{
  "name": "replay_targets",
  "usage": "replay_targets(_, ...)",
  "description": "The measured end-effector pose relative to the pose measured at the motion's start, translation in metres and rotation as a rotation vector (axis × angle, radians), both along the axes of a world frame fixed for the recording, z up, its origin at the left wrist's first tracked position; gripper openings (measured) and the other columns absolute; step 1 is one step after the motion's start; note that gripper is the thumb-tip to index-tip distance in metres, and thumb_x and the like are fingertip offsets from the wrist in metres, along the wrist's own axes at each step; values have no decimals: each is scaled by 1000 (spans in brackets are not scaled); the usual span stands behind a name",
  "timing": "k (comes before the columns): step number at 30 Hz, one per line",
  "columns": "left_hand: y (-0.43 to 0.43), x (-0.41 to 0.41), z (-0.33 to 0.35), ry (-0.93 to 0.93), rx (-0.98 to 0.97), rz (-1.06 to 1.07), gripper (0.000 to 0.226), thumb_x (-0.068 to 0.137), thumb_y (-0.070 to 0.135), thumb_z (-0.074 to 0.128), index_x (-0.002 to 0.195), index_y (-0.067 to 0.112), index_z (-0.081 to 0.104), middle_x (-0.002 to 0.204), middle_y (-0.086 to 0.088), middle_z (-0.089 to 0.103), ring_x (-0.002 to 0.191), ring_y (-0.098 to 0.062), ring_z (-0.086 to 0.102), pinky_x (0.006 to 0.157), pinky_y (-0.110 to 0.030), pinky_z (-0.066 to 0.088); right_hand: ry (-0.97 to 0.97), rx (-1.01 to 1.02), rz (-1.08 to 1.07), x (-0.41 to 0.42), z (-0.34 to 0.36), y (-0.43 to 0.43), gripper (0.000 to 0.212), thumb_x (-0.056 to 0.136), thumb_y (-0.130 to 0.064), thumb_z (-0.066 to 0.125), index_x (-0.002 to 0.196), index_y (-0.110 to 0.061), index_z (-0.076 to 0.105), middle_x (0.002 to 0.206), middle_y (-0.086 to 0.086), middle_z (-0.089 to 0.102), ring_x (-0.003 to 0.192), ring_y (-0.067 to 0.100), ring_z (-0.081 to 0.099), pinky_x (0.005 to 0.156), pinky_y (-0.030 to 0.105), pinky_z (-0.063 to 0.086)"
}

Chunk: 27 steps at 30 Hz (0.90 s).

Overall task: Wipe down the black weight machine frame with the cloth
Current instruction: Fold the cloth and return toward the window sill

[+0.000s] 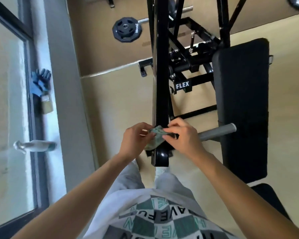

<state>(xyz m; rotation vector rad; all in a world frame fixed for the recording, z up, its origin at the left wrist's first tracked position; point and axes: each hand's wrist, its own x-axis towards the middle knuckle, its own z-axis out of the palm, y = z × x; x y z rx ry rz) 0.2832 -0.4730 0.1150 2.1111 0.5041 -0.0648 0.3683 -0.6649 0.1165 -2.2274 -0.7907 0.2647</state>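
Cloth [153, 139] | left hand [136, 140], right hand [183, 135] both pinch it | at frame [160, 83] near end | bare floor [117, 100] leftward

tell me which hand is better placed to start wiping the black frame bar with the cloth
Probably the right hand: its fingers pinch the green cloth directly over the black frame bar, while the left hand holds the cloth's edge beside it.

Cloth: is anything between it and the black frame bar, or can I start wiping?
Nothing visible blocks it. The left hand and right hand pinch the cloth at the near end of the black frame bar. The grey handle sticks out to the right, clear of the bar's length.
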Motion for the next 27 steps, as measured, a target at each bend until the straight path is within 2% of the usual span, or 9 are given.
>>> replay_targets(2, -4, -18, -4, 24, -5, -19, 6, 89, 22, 78, 93, 22, 73, 88, 12, 76, 77, -2, 73, 72, -32, 61, -40, -17, 34, -14, -2, -2, 21, 78, -17, 85, 98, -13, 80, 95, -2, 63, 89, 15, 57, 77, 32, 53)
replay_targets(4, -2, -31, -3, 10, 10, -87, 8, 87, 24, 78, 93, 20, 75, 88, 10, 75, 79, -9, 73, 76, -39, 61, -74, -31, 72, -25, -2, -1, 17, 75, -11, 86, 91, -12, 78, 90, -2, 62, 88, 19, 53, 75, 38, 51)
replay_targets(7, 13, -48, 3, -66, 56, -131, 11, 85, 24, 81, 94, 18, 78, 103, 8, 70, 85, -10, 69, 80, -33, 60, -60, -58, 116, -32, 1, 6, 20, 71, -11, 88, 87, -13, 76, 86, -3, 64, 85, 21, 51, 72, 41, 50)
replay_targets(11, 45, -71, 20, -71, 68, -47, 8, 84, 27, 83, 89, 21, 79, 106, 7, 71, 94, -6, 67, 83, -20, 53, -1, -30, 203, -39, 9, 33, 21, 70, -27, 91, 83, -16, 78, 79, -9, 65, 81, 17, 49, 73, 30, 42)
replay_targets(14, 63, -94, 33, -40, 14, 21, 8, 86, 27, 78, 83, 22, 72, 103, 11, 73, 96, -7, 68, 87, -26, 54, 11, 29, 269, -46, 16, 65, 12, 75, -23, 87, 82, -18, 79, 80, -9, 68, 83, 17, 50, 75, 28, 43)
replay_targets(16, 74, -110, 41, -33, -68, 124, 9, 86, 23, 73, 84, 16, 69, 96, 10, 75, 90, -8, 71, 82, -32, 57, 5, 44, 302, -50, 19, 89, 10, 75, -17, 84, 83, -21, 79, 82, -12, 69, 85, 17, 50, 76, 30, 44)
replay_targets(20, 96, -136, 54, -61, -73, 279, 21, 91, 18, 76, 78, 19, 59, 74, 6, 65, 69, -14, 61, 60, -27, 49, 32, 18, 413, -55, 24, 145, 11, 74, -15, 74, 81, -25, 74, 82, -14, 68, 83, 18, 47, 73, 36, 43)
replay_targets(25, 152, -163, 52, -82, -14, 438, 12, 89, 26, 76, 87, 19, 66, 73, 7, 64, 65, -13, 55, 60, -29, 45, 234, -145, 504, -52, 33, 224, 6, 76, -22, 67, 78, -27, 68, 76, -10, 68, 76, 20, 65, 71, 35, 54)
replay_targets(27, 183, -175, 47, -60, 25, 474, 7, 88, 27, 75, 88, 23, 70, 73, 9, 66, 66, -11, 56, 61, -30, 46, 230, -243, 529, -52, 36, 261, 5, 78, -21, 64, 79, -26, 66, 71, -12, 67, 73, 19, 67, 69, 32, 54)
